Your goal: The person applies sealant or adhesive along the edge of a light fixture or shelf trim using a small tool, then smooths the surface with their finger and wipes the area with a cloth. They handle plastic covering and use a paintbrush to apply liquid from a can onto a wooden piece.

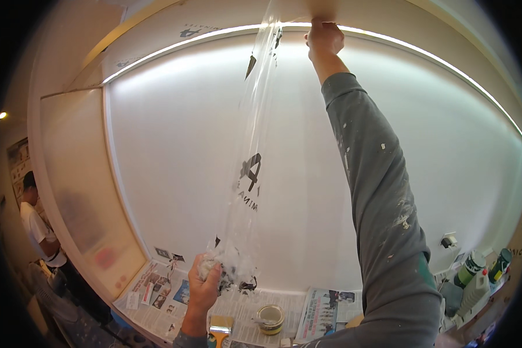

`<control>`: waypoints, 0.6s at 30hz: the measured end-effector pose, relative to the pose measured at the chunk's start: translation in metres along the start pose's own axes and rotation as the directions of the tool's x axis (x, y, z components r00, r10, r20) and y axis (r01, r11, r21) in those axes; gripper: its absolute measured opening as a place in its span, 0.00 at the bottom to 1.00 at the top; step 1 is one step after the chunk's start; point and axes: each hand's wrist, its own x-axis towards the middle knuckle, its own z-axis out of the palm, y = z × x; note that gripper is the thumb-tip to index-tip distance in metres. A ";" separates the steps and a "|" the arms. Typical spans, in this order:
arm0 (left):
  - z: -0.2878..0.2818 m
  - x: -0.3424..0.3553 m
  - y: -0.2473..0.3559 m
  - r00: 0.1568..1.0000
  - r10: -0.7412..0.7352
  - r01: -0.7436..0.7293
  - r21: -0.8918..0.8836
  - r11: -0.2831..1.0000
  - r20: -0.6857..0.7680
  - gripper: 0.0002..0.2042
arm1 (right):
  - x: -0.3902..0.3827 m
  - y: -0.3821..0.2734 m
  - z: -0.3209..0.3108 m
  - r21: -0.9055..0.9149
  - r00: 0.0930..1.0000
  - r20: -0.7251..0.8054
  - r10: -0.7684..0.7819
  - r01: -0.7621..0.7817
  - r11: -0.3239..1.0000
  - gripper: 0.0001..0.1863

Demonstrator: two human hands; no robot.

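Observation:
A long strip of clear plastic film (252, 116) with dark printing hangs stretched from the panel overhead down to my left hand (205, 285). The fingers of that hand are closed round a crumpled bunch of the film (232, 264). My right arm, in a grey paint-spotted sleeve, reaches high up. At its end my right hand (326, 40) is closed against the overhead panel (365, 14), beside the lit strip (388, 38). What its fingers grip is hidden.
Newspapers (243, 333) cover the counter, with a paintbrush (221, 326) and an open tin (270, 319) on them. A white wall panel (174, 145) stands behind. Bottles and cans (472, 272) crowd the right end, below a socket plug (448, 240). A person (37, 226) stands at far left.

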 end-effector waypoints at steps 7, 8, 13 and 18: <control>-0.002 0.002 -0.006 1.000 -0.020 0.020 -0.017 1.000 0.020 0.06 | -0.020 -0.001 -0.020 0.316 0.955 0.125 0.270 -0.297 0.901 0.14; -0.003 0.002 -0.007 1.000 -0.021 0.021 -0.016 1.000 0.021 0.06 | -0.022 -0.001 -0.021 0.230 0.977 0.098 0.192 -0.210 0.950 0.15; -0.003 0.003 -0.009 0.998 -0.034 0.035 -0.032 0.999 0.047 0.05 | -0.017 -0.013 -0.023 -0.138 0.987 0.152 0.045 -0.024 0.990 0.14; 0.000 0.003 -0.009 0.998 -0.041 0.042 -0.026 0.999 0.040 0.05 | -0.004 -0.012 -0.023 0.064 0.968 0.223 0.114 -0.132 0.989 0.14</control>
